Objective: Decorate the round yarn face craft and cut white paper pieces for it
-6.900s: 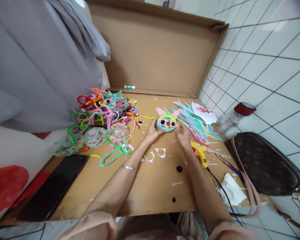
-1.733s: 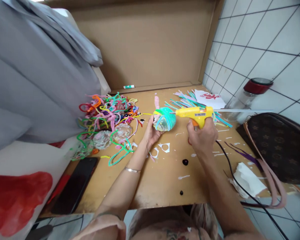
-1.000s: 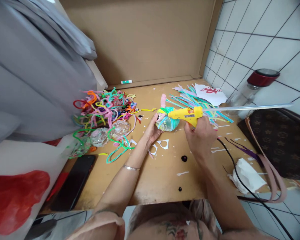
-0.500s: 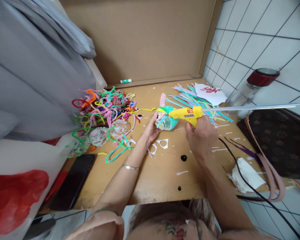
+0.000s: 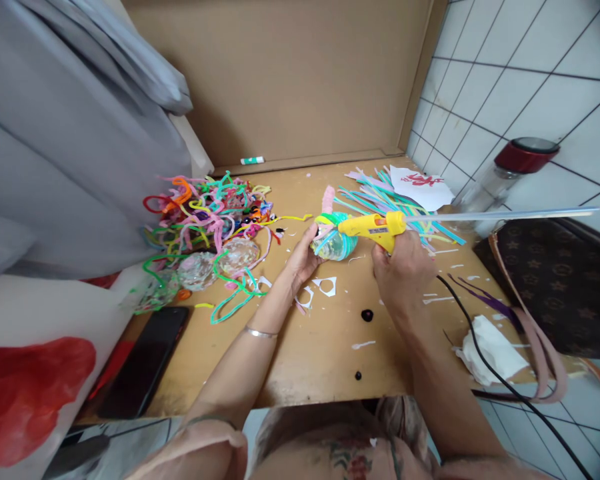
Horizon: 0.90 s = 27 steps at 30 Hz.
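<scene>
My left hand (image 5: 304,257) grips a small clear ball wrapped in turquoise and yellow pipe cleaners (image 5: 334,241), with a pink ear sticking up at its top, tilted on the cardboard table (image 5: 305,347). My right hand (image 5: 403,270) is closed round the handle of a yellow hot glue gun (image 5: 373,227). The gun's nozzle points left and touches the top of the ball. A long clear glue stick (image 5: 500,215) juts out of the gun's back to the right. Its black cord (image 5: 480,360) trails off the table's right side.
A heap of coloured pipe cleaners (image 5: 210,210) and clear wrapped balls (image 5: 220,263) lie left. Cut paper strips (image 5: 390,200) and a white sheet lie behind the gun. A black phone (image 5: 143,363), a brown handbag (image 5: 555,287), a red-lidded jar (image 5: 500,177), a tissue (image 5: 490,353) and paper scraps surround.
Earlier both hands held the ball face up, with the glue gun lying on the table. Since then my right hand picked up the gun and brought its nozzle onto the ball; lately little has moved.
</scene>
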{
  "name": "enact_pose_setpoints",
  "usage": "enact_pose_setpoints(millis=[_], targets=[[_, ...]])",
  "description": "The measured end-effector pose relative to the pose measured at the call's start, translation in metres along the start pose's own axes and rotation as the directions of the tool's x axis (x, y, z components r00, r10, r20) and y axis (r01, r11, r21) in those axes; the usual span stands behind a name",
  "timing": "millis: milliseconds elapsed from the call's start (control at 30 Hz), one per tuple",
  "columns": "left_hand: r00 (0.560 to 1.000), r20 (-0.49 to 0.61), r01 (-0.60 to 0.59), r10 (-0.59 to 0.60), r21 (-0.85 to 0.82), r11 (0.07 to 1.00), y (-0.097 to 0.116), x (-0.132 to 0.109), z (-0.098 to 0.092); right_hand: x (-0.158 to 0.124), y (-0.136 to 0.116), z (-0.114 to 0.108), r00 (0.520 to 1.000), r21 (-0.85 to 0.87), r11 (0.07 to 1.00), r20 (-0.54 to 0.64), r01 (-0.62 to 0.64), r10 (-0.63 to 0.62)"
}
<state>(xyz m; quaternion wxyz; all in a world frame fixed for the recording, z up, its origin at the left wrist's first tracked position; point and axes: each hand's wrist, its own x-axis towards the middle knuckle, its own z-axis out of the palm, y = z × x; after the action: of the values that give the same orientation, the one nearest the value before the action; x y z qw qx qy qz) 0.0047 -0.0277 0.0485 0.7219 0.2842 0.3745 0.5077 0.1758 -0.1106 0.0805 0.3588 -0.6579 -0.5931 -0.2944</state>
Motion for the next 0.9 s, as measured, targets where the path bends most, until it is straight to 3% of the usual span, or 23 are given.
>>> enact_pose_setpoints(millis=[433, 900], targets=[[1.000, -0.017, 0.001, 0.000, 0.030, 1.000, 0.0005, -0.0006, 0.0012, 0.0009, 0.0004, -0.0017, 0.993, 0.072, 0.995, 0.100, -0.067, 0.060], [1.000, -0.006, -0.006, 0.007, 0.042, 0.999, -0.0003, -0.0005, 0.0010, -0.0002, 0.0012, -0.0014, 0.998, 0.046, 0.999, 0.061, -0.028, 0.025]])
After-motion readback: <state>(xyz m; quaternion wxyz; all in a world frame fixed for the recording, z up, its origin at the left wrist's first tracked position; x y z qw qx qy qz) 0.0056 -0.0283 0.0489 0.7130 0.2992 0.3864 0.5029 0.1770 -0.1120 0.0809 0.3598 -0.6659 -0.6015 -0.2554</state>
